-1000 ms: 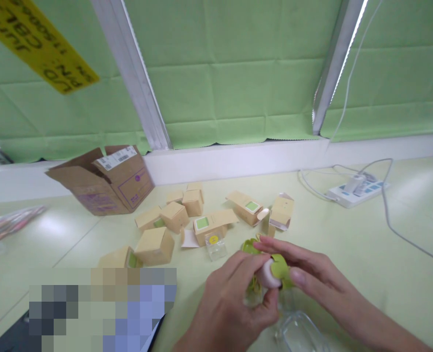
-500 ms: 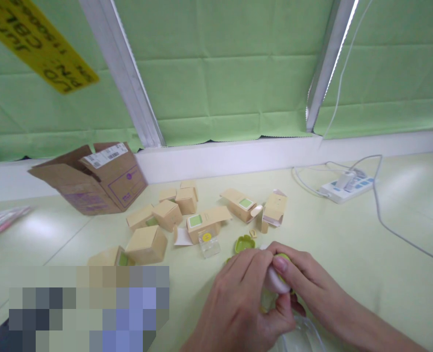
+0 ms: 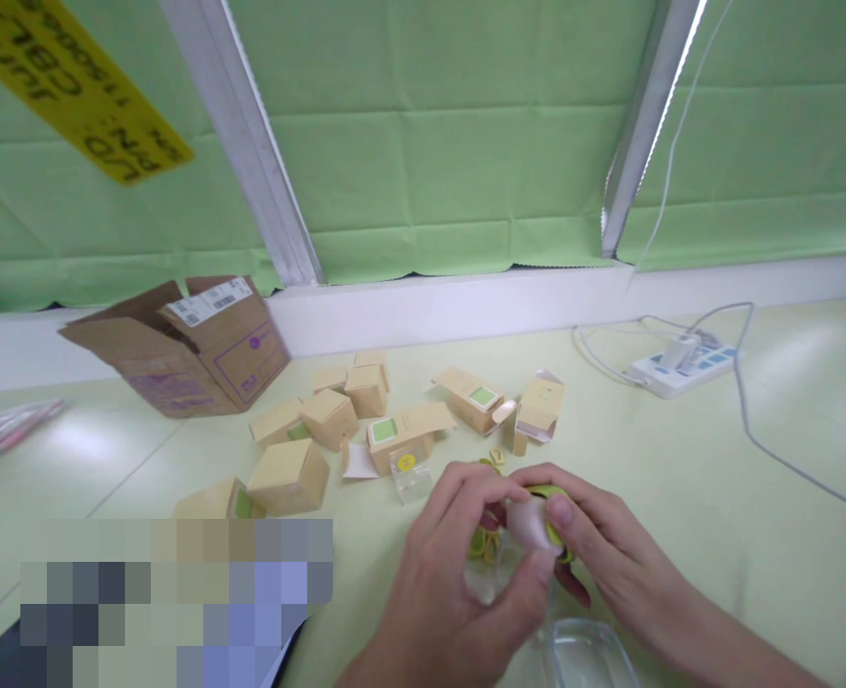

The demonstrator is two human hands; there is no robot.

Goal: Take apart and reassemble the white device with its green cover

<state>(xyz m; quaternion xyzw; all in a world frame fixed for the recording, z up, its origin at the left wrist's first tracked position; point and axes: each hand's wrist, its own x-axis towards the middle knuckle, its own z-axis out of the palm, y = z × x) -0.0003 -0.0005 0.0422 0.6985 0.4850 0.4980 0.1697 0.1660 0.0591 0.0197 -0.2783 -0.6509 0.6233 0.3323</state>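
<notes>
Low in the middle of the view, both my hands close round one small item: a rounded white piece with a lime-green part (image 3: pixel 537 521). My left hand (image 3: pixel 458 583) pinches it from the left with thumb and fingers. My right hand (image 3: pixel 601 554) grips it from the right, thumb on top. A clear plastic piece (image 3: pixel 580 655) lies on the table just below my hands. Yellow-green bits (image 3: pixel 486 545) show under my left fingers.
Several small tan cartons (image 3: pixel 290 475) lie scattered behind my hands, some open, beside a clear cube with a yellow dot (image 3: pixel 409 472). A brown shipping box (image 3: pixel 185 349) lies tipped at the back left. A white power strip (image 3: pixel 681 368) with cables sits at the right. A blurred patch covers the lower left.
My hands have shifted slightly left and up with the white-and-green item, turning it between the fingers. The green lid seen on the table earlier is now hidden behind my left hand.
</notes>
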